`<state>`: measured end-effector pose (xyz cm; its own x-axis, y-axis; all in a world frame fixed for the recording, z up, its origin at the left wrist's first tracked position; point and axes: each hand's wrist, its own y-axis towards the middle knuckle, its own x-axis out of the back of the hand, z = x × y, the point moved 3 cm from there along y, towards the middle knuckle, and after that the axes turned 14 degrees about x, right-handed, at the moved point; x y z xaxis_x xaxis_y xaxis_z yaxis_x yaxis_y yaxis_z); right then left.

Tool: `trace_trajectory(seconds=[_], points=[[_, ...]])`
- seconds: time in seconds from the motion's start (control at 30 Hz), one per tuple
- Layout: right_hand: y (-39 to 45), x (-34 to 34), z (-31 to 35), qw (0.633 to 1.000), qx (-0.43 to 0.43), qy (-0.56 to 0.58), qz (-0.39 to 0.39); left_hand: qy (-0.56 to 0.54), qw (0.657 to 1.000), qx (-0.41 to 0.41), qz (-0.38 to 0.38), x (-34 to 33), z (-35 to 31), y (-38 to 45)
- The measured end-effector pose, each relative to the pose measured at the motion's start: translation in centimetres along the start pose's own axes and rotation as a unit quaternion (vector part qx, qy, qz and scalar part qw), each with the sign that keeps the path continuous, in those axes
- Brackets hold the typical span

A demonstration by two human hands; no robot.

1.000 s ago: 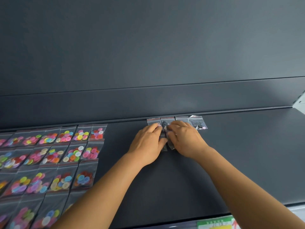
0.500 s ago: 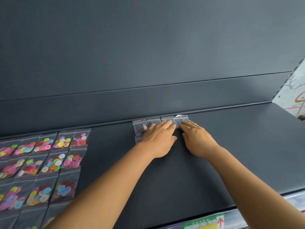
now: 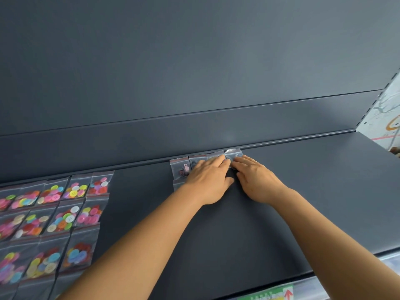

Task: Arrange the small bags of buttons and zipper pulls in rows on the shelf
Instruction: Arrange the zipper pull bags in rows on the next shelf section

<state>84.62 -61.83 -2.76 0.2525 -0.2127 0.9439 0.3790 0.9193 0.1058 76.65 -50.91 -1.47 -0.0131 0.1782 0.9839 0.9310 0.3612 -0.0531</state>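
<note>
A short row of small clear bags of zipper pulls (image 3: 181, 168) lies along the back edge of the dark grey shelf (image 3: 313, 191). My left hand (image 3: 208, 178) lies flat on the middle bags, fingers straight. My right hand (image 3: 255, 179) rests flat beside it, fingertips on the rightmost bag (image 3: 232, 154). A further bag edge (image 3: 178, 185) shows under my left wrist; the hands hide the rest. Rows of bags with coloured buttons (image 3: 62, 217) fill the shelf's left part.
The shelf's dark back panel (image 3: 194, 72) rises right behind the bags. The shelf's right end meets a perforated upright (image 3: 383, 92). A green price label (image 3: 268, 294) sits on the front edge below.
Both hands have gone from pinching bags together to lying flat on the row. The view has shifted right, so the button bags sit further left.
</note>
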Motion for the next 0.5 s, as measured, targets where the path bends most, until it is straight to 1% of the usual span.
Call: trace_trajectory(seconds=[0.1,0.33,0.5], points=[[0.08,0.08,0.03,1.0,-0.006,-0.004,-0.005,0.008,1.0,0.0,0.017,-0.29,0.25,0.4],[0.25,0.01,0.16,1.0,-0.003,-0.023,-0.001,0.007,1.0,-0.015,0.008,-0.09,0.3,0.5],[0.34,0.2,0.22,0.999,0.001,-0.033,0.013,0.007,1.0,-0.012,0.01,-0.04,0.32,0.51]])
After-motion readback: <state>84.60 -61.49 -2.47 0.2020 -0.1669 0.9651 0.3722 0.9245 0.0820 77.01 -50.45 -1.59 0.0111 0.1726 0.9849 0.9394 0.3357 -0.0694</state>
